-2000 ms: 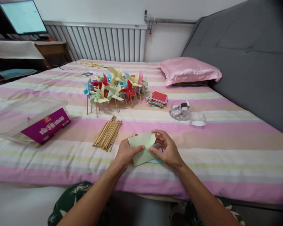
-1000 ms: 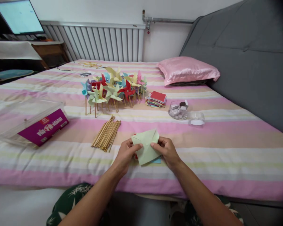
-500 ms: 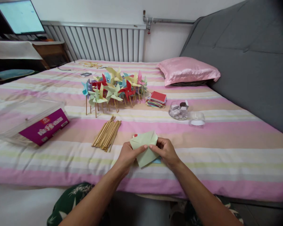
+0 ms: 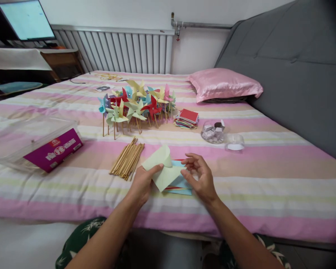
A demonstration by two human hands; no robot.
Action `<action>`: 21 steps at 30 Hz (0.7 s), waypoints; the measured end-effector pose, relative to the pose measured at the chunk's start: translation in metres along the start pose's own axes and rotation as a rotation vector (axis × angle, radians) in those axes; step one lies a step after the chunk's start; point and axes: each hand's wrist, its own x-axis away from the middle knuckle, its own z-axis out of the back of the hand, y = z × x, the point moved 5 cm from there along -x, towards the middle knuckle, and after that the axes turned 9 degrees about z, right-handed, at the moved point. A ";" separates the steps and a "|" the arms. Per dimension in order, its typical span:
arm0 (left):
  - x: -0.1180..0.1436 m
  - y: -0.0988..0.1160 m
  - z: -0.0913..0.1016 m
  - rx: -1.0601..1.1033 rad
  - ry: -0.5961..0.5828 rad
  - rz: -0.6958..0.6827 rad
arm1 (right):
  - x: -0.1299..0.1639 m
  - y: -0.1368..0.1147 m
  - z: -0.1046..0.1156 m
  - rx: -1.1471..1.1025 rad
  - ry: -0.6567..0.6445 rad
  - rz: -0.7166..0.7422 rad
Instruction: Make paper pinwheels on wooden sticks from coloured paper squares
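Observation:
A pale green paper square [image 4: 162, 175], cut and with one corner curled toward its middle, is pinched in my left hand [image 4: 145, 181]. The left thumb presses on its face. Close to the paper's right tip is my right hand [image 4: 200, 177], its fingers apart and curved, holding nothing I can see. Under the green sheet lies a small pile of coloured paper [image 4: 182, 181], blue on top with red and yellow edges showing. Left of my hands a bundle of thin wooden sticks [image 4: 127, 158] rests on the striped bedspread [image 4: 254, 205].
Several finished paper pinwheels [image 4: 136, 104] stand upright behind the sticks. Right of them are a stack of cut paper [image 4: 187, 118], a clear dish with small boxes [image 4: 212, 132] and a tape roll [image 4: 234, 142]. A clear plastic box [image 4: 53, 145] sits at left, a pink pillow [image 4: 224, 84] farther back.
My left hand has carried the green paper a little left and up, and one corner now curls inward. My right hand has let go of it and opened, uncovering more of the pile.

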 end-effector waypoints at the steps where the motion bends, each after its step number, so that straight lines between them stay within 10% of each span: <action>1: -0.001 0.004 0.003 0.026 0.024 -0.015 | 0.001 -0.004 0.001 0.045 0.010 0.038; 11: 0.002 0.001 0.004 0.107 0.037 0.084 | 0.015 -0.010 -0.025 0.211 -0.221 0.195; 21: 0.006 -0.005 -0.003 0.061 -0.028 0.057 | 0.012 -0.005 -0.022 0.135 -0.174 0.074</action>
